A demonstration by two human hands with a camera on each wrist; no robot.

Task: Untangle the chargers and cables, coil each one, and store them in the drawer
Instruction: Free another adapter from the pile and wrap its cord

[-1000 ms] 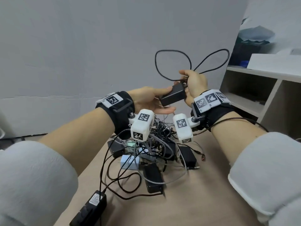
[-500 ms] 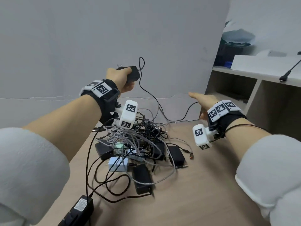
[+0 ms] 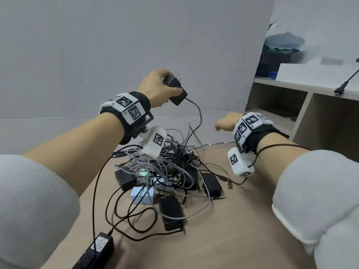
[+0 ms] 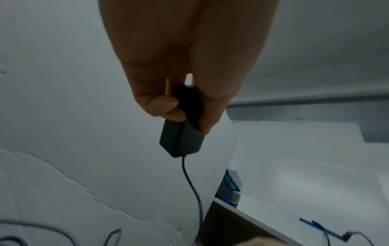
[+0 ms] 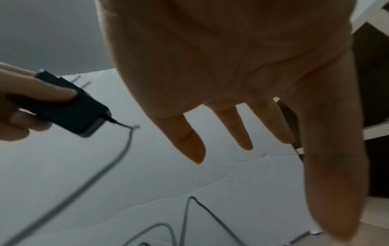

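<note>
- The left hand point(image 3: 155, 88) is holding a small black plastic wall charger point(image 3: 174, 90) in a closed grip, raised above the tangled heap of black and braided grey cables point(image 3: 165, 167) lying on the light wooden tabletop point(image 3: 223, 230).
- The right hand point(image 3: 227, 121) is hovering with its grip wide and its fingers point(image 5: 189, 138) spread, holding nothing.
- The charger's thin black cord point(image 3: 200, 115) is trailing down into the heap; pulling upward could tighten a knot or drag neighbouring adapters off the tabletop.
</note>
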